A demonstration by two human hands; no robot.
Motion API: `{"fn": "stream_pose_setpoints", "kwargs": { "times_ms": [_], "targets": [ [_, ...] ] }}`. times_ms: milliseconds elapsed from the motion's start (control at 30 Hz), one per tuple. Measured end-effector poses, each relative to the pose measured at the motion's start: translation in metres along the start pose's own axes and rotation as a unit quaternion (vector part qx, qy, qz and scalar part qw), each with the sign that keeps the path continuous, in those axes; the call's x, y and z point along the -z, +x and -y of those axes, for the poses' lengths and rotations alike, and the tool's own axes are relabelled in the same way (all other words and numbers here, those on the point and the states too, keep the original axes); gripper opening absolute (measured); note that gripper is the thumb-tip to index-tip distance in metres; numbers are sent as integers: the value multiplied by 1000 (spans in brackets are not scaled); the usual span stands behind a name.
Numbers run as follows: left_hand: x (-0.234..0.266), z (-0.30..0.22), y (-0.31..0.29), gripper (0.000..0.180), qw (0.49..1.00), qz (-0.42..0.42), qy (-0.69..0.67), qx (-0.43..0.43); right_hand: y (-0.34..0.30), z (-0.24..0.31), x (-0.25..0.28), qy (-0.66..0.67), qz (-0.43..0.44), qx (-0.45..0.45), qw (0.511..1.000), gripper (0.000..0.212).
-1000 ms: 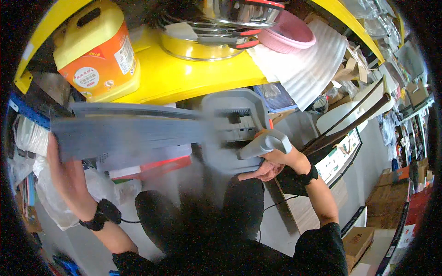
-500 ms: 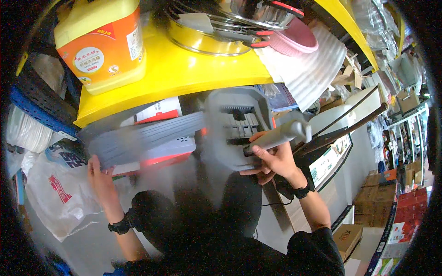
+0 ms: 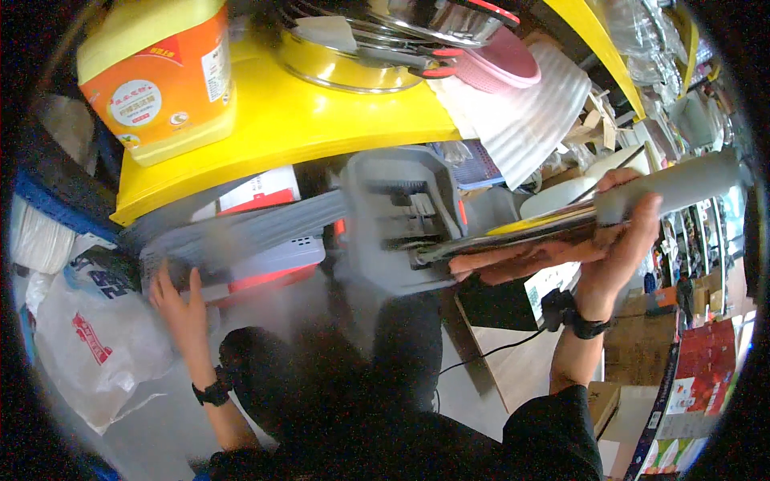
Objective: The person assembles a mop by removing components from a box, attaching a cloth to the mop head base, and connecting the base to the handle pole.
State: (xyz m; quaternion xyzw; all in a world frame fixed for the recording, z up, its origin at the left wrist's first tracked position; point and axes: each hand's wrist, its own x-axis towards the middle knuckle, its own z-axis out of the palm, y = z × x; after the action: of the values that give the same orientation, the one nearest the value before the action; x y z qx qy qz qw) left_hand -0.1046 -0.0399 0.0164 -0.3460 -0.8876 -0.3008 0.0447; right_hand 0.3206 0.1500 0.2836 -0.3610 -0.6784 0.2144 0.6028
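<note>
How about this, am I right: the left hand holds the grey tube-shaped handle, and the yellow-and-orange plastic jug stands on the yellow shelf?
Wrong hand: in the head view, the right hand holds the grey handle. The jug does stand on the yellow shelf.

Upper edge of frame cuts off yellow jug point(image 3: 160, 96) and steel pot point(image 3: 449, 22). Left of centre: grey slatted piece point(image 3: 281, 226) blurred; cannot tell whether left hand point(image 3: 180, 301) touches it. Right side: right hand point(image 3: 622, 256) partly hides grey handle point(image 3: 682, 187). Distant goods point(image 3: 696, 250), far right, too small to identify.
</note>
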Motion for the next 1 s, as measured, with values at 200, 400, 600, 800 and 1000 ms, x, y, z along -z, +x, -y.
{"fn": "stream_pose_setpoints", "kwargs": {
  "times_ms": [200, 400, 600, 800, 1000],
  "targets": [
    [46, -87, -33, 57, 984, 75, 12, -164, 11, 19, -7, -49, 53, 49, 996, 51],
    [27, -172, -73, 63, 874, 300, -176, -338, -12, 8, 4, 17, -3, 83, 996, 61],
    [-19, -205, -99, 54, 841, 280, -139, -441, -33, -4, -10, -88, 90, 128, 984, 64],
    [-25, -210, -100, 47, 847, 260, -146, -441, -19, 1, -11, -49, 25, 96, 994, 61],
    [-28, -210, -107, 46, 844, 251, -92, -464, 3, 6, -20, -19, -2, 89, 996, 59]
  ]
}}
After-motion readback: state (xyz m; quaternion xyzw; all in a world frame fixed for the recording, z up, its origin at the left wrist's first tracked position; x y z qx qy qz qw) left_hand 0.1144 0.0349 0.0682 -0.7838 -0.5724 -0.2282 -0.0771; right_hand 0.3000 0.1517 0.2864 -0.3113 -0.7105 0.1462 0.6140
